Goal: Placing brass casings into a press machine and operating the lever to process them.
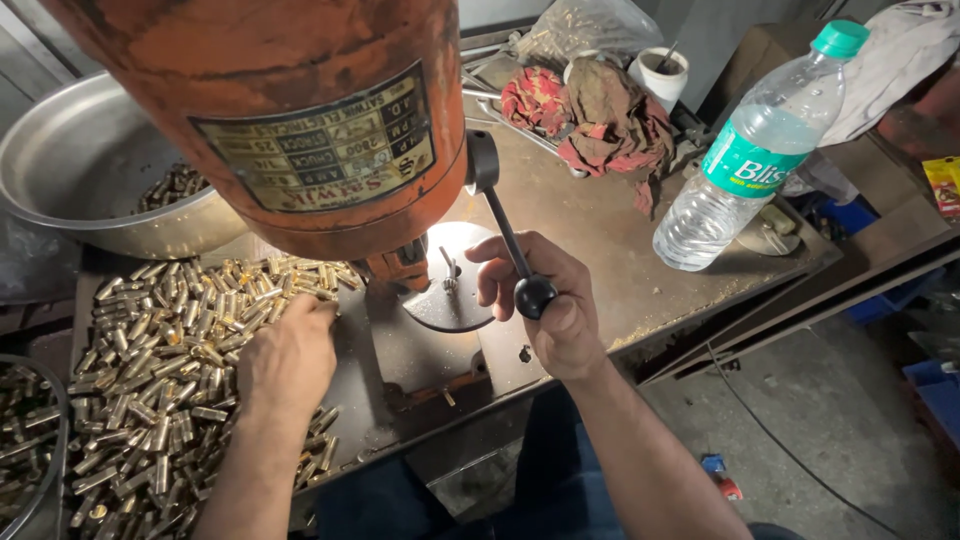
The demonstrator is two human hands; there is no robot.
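Note:
My right hand (545, 300) grips the black lever handle (534, 294) of an orange drill press (290, 120), fingers curled round its knob. My left hand (288, 362) rests on a heap of small brass cylinders (165, 370) on the bench, fingertips down among the pieces near the machine; whether it holds one is hidden. Under the drill's chuck (405, 265) lies a round metal table (455, 290) with a small upright pin on it.
A large steel bowl (70, 170) with more brass pieces sits at the back left. Red rags (600, 115), a white cup (660, 70) and a clear water bottle (750, 160) stand to the right. Another container of brass parts (25, 430) is at the left edge.

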